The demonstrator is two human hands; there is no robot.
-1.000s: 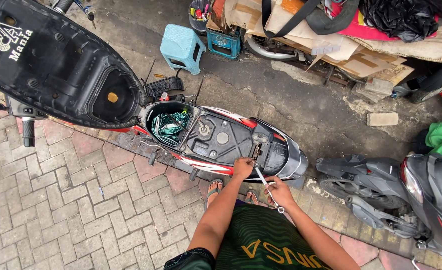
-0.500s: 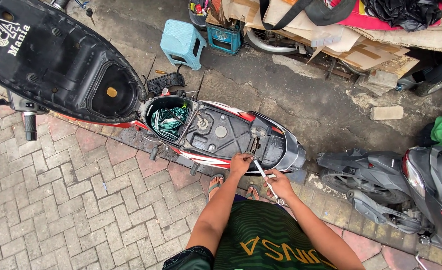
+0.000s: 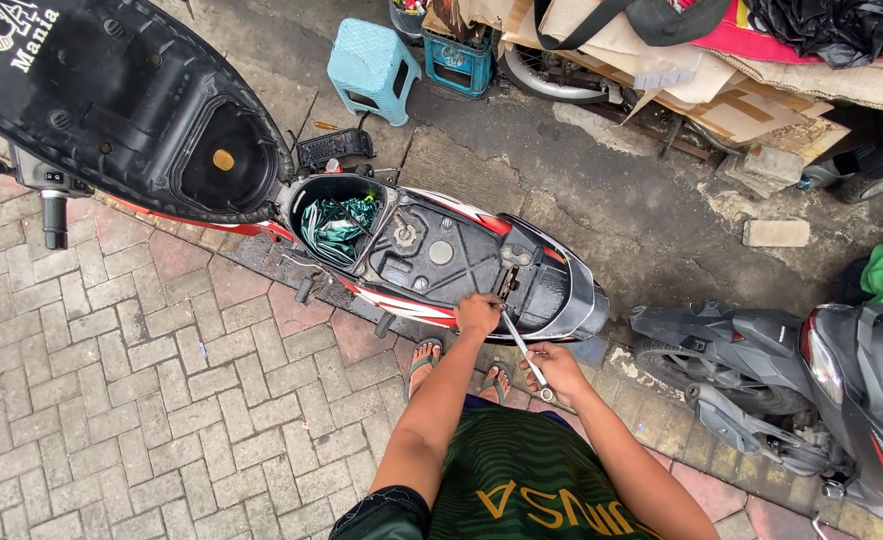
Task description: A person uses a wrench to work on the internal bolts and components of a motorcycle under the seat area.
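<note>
Flat, even daylight from overhead, soft shadows; I see sharp focus throughout, slight wide-angle bending at edges, no glare.

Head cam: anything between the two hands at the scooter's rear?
Yes: a slim metal wrench spans it, from the left hand on the scooter's rear body down to the right hand. Under it, the person's sandalled foot.
</note>
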